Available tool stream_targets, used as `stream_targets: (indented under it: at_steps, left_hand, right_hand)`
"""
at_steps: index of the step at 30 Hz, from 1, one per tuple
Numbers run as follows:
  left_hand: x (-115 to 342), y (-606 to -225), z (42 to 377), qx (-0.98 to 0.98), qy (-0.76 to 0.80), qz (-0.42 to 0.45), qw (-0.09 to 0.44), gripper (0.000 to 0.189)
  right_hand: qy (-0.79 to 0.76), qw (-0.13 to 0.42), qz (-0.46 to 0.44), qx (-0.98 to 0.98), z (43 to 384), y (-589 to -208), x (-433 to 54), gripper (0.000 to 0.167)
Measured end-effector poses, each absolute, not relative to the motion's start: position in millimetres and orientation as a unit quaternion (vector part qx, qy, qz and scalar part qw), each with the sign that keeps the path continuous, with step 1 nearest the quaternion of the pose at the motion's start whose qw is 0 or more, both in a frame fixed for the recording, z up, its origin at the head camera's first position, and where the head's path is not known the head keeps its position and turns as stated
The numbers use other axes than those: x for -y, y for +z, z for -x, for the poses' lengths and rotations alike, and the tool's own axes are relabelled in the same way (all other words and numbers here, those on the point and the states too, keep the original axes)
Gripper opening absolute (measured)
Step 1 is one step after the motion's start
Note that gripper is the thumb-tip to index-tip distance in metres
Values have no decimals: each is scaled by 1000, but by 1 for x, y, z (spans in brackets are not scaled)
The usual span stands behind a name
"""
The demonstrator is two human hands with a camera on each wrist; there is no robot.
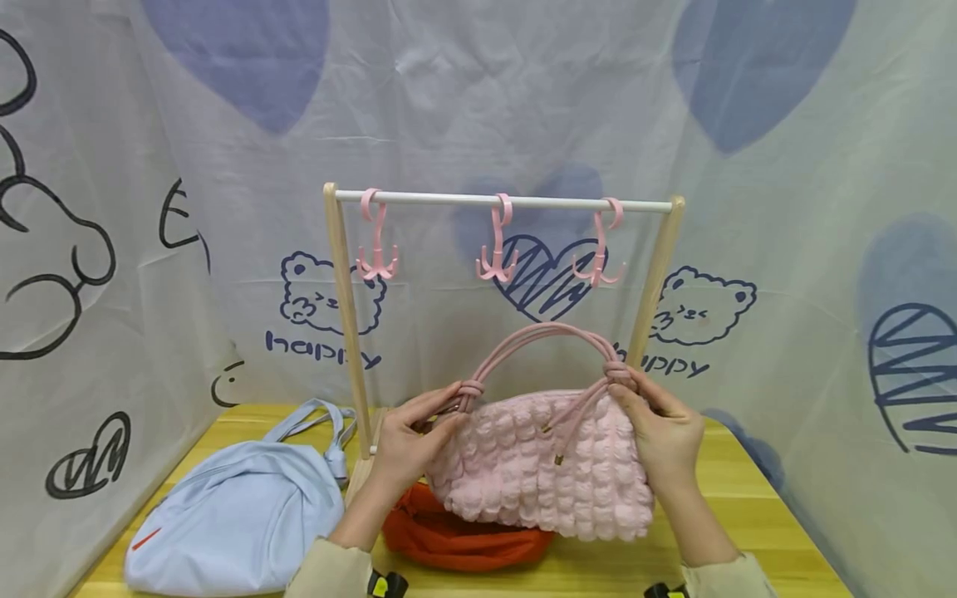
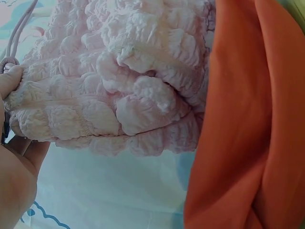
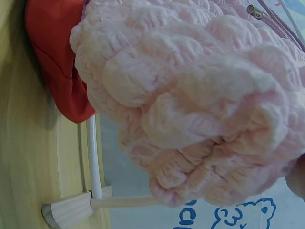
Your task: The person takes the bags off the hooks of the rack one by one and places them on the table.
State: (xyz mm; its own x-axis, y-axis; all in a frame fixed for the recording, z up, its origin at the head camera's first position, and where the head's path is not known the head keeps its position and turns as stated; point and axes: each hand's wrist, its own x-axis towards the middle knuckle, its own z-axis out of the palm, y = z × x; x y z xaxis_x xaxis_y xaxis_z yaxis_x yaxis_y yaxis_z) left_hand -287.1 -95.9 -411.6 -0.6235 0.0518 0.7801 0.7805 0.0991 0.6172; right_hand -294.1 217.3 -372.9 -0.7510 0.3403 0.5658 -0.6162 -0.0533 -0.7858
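Both hands hold up a pink puffy handbag (image 1: 538, 465) in front of the rack. My left hand (image 1: 420, 436) pinches its upper left corner by the knotted end of the handle (image 1: 549, 330). At the opposite corner, my right hand (image 1: 661, 432) pinches the bag by the other handle knot. The handle arches upward, and two cord ends with metal tips hang over the bag's front. In the left wrist view the bag's gathered side (image 2: 147, 90) shows beside the orange-red bag (image 2: 243, 124). The right wrist view is mostly filled by the pink fabric (image 3: 190, 95).
A wooden rack with a white rail (image 1: 441, 198) carries three pink claw hooks (image 1: 497, 249). Below the handbag an orange-red bag (image 1: 463, 540) lies on the wood-grain table (image 1: 736, 498). A light blue bag (image 1: 239, 515) lies at the left. Patterned cloth (image 1: 478, 100) surrounds the table.
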Motion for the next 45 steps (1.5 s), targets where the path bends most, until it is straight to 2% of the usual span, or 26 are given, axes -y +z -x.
stream_targets:
  at_steps: [6, 14, 32, 38, 45]
  left_hand:
    - [92, -406, 285, 683, -610, 290, 277, 44]
    - [80, -394, 284, 683, -626, 286, 244, 43]
    - [35, -390, 291, 675, -640, 301, 211, 42]
    - [20, -392, 291, 691, -634, 277, 208, 42]
    - [2, -393, 292, 689, -658, 251, 170, 42]
  right_hand:
    - [705, 344, -128, 607, 293, -371, -226, 34]
    - [712, 330, -83, 614, 289, -368, -242, 34]
    - [704, 356, -41, 613, 286, -368, -281, 37]
    - [696, 360, -20, 621, 287, -367, -291, 35]
    - [706, 350, -22, 615, 291, -370, -309, 36]
